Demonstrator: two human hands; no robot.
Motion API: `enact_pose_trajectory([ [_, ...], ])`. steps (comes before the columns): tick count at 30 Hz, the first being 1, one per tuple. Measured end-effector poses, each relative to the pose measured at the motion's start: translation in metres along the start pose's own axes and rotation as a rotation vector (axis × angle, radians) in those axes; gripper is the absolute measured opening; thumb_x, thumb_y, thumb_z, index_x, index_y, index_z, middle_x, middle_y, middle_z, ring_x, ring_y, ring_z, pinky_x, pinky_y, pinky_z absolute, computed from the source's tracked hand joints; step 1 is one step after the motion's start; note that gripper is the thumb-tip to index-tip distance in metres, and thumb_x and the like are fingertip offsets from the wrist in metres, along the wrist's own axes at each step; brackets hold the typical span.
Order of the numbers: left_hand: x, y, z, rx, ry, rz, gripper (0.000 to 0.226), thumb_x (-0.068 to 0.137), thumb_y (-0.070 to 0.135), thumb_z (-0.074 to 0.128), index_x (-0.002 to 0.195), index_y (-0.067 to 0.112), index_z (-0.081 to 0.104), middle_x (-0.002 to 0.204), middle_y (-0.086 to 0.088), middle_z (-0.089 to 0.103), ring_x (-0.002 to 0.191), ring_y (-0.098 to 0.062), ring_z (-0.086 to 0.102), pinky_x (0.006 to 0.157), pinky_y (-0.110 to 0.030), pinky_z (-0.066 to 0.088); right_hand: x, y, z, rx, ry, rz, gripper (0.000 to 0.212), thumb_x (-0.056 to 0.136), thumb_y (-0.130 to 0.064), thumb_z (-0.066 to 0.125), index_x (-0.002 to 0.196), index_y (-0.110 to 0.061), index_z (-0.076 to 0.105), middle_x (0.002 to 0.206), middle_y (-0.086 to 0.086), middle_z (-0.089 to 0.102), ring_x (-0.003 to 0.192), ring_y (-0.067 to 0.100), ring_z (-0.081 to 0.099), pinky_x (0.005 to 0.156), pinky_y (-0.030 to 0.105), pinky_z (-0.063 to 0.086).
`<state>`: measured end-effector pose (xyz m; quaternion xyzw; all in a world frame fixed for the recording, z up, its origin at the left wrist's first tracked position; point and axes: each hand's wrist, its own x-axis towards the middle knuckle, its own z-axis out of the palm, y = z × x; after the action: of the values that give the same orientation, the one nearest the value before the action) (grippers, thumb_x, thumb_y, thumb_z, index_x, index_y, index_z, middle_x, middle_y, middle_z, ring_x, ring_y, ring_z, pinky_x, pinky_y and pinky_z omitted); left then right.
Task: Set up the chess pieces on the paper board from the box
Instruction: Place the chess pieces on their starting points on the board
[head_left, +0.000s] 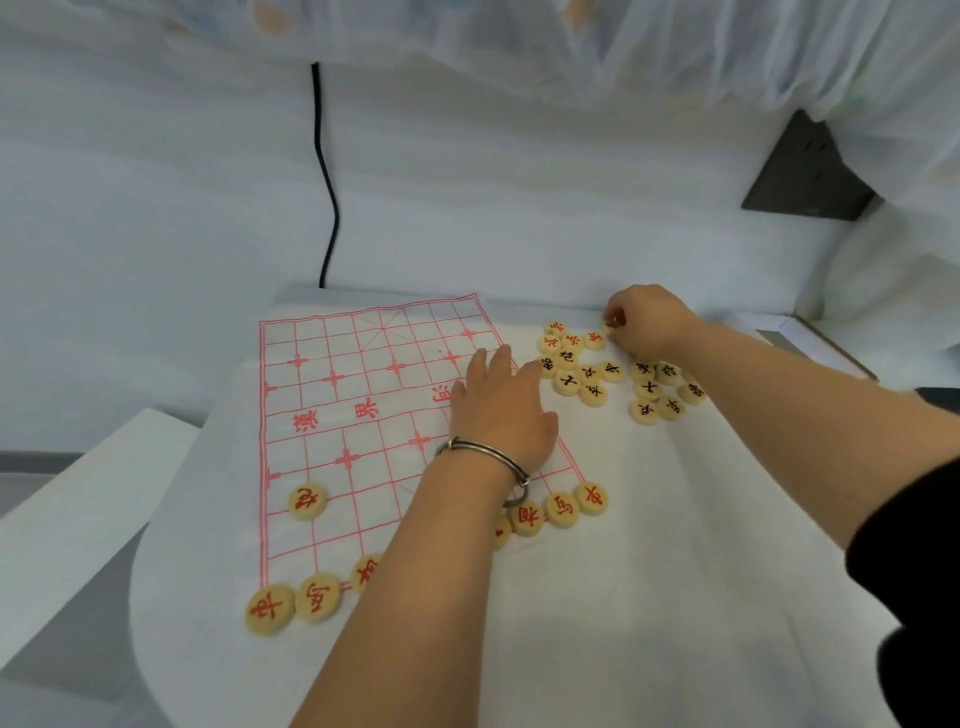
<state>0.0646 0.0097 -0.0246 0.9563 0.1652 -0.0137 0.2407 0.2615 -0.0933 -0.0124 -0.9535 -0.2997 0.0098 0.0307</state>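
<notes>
— Where's the left hand (501, 410)?
— Flat on the paper board (332, 415), fingers straight and relaxed, pressing near its three o'clock edge. There's a bracelet (483, 452) on the wrist.
— And the right hand (644, 319)?
— Out at one o'clock, fingers curled, pinching one piece (614, 318) at the far end of the loose pile (576, 364).
— Anything placed?
— Red pieces (318, 597) line the six o'clock edge, and a lone red piece (307, 501) sits higher, around seven o'clock.

The paper board (332, 415) lies on the left. A pile of chess pieces (592, 374) lies to its right, farther off. A row of pieces (561, 509) sits along the board's near edge.
</notes>
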Motion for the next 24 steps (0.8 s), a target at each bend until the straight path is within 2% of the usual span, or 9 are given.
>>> enact_pose_trajectory([
  [4,0.001,-0.001,-0.001,-0.012,0.018,-0.001,0.061,0.095,0.033,0.045,0.148,0.024,0.017,0.159,-0.004,0.006,0.147,-0.027,-0.003,0.118,-0.046,0.012,0.001,-0.001,-0.006,0.096,0.036,0.034,0.021,0.081,-0.006,0.059,0.101,-0.005,0.066,0.105,0.008,0.063,0.088,0.020,0.053,0.072,0.028,0.042],
  [6,0.002,-0.002,-0.002,-0.017,0.024,-0.002,0.062,0.095,0.033,0.046,0.149,0.023,0.016,0.159,-0.004,0.006,0.147,-0.027,-0.003,0.119,-0.046,0.012,-0.001,-0.002,-0.010,0.163,0.063,0.024,0.024,0.081,-0.005,0.060,0.104,-0.006,0.065,0.104,0.007,0.062,0.087,0.017,0.051,0.073,0.026,0.040],
  [10,0.003,-0.002,-0.002,-0.028,0.026,-0.001,0.063,0.095,0.033,0.046,0.149,0.023,0.015,0.159,-0.004,0.006,0.147,-0.027,-0.002,0.120,-0.046,0.012,-0.006,-0.005,-0.014,0.135,-0.039,-0.096,0.035,0.085,-0.006,0.059,0.120,-0.012,0.060,0.109,0.008,0.062,0.090,0.017,0.053,0.079,0.026,0.043],
  [14,0.002,-0.002,-0.003,-0.027,0.031,0.000,0.063,0.095,0.033,0.046,0.149,0.023,0.015,0.159,-0.004,0.006,0.147,-0.027,-0.003,0.120,-0.046,0.011,-0.011,-0.013,-0.010,0.094,-0.065,-0.156,0.030,0.087,-0.009,0.055,0.115,-0.013,0.065,0.115,0.004,0.061,0.093,0.014,0.052,0.081,0.024,0.042],
  [17,0.002,-0.003,-0.004,-0.026,0.035,-0.007,0.062,0.095,0.033,0.046,0.149,0.023,0.015,0.159,-0.004,0.006,0.147,-0.027,-0.003,0.120,-0.046,0.012,-0.013,-0.019,-0.005,0.022,-0.098,-0.169,0.030,0.086,-0.011,0.058,0.115,-0.012,0.065,0.117,0.004,0.061,0.102,0.019,0.055,0.081,0.024,0.041],
  [19,0.002,-0.004,-0.005,-0.028,0.035,-0.010,0.063,0.095,0.033,0.046,0.149,0.023,0.015,0.159,-0.004,0.005,0.147,-0.027,-0.003,0.119,-0.046,0.012,-0.012,-0.022,-0.004,0.017,-0.057,-0.155,0.026,0.086,-0.012,0.060,0.111,-0.010,0.066,0.113,0.006,0.063,0.096,0.019,0.055,0.078,0.025,0.042],
  [22,0.002,-0.005,-0.006,-0.028,0.031,-0.008,0.063,0.095,0.034,0.045,0.149,0.023,0.015,0.159,-0.004,0.005,0.147,-0.027,-0.003,0.120,-0.046,0.012,-0.009,-0.027,-0.006,0.162,0.060,-0.105,0.021,0.086,-0.012,0.062,0.106,-0.007,0.068,0.108,0.007,0.065,0.090,0.017,0.053,0.077,0.025,0.041],
  [24,0.002,-0.005,-0.006,-0.027,0.031,-0.008,0.063,0.095,0.034,0.045,0.149,0.023,0.014,0.159,-0.004,0.004,0.147,-0.027,-0.003,0.120,-0.046,0.012,-0.008,-0.032,-0.009,0.241,0.073,-0.086,0.020,0.087,-0.013,0.063,0.105,-0.006,0.068,0.105,0.007,0.065,0.088,0.016,0.053,0.075,0.025,0.040],
])
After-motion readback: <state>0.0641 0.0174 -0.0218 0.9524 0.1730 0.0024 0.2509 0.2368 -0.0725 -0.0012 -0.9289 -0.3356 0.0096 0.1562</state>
